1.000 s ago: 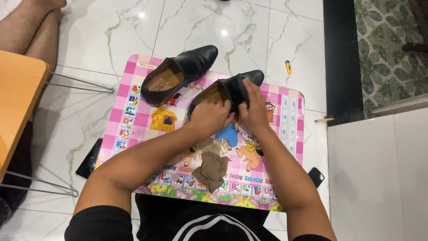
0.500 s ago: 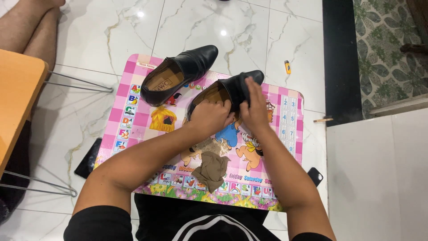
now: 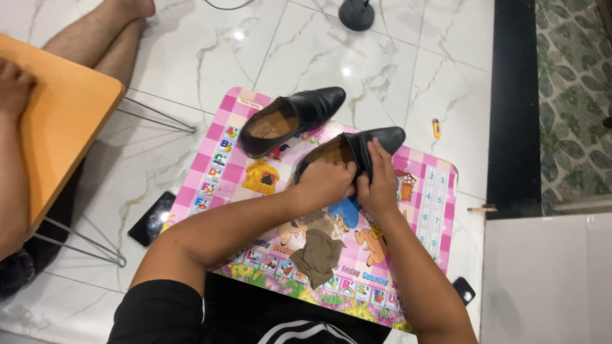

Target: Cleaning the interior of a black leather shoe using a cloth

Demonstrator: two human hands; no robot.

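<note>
Two black leather shoes are on the pink picture-printed tabletop (image 3: pixel 210 185) in front of me, and I have both hands on one of them. The nearer shoe (image 3: pixel 382 140) lies directly under my fingers, its toe pointing away to my right and its open heel end toward me. My left hand (image 3: pixel 325 183) is curled over the shoe's opening, fingers bent down and pressed against the inside edge, so the heel part is mostly hidden beneath it. My right hand (image 3: pixel 377 185) sits just beside the left, touching it, with its fingers stretched forward along the upper and closed against the leather near the tongue. Both forearms reach out from my body and meet at the shoe, wrists bent slightly downward.

The second shoe (image 3: pixel 290 120) rests just beyond my left fingers, apart from them, untouched, its tan lining showing. One crumpled brown cloth (image 3: pixel 317 255) lies on the tabletop nearer to me than my hands, between my forearms. One dark phone (image 3: pixel 152 218) lies on the marble floor off my left elbow, and one small yellow object (image 3: pixel 436 128) sits on the floor beyond my right fingers.
</note>
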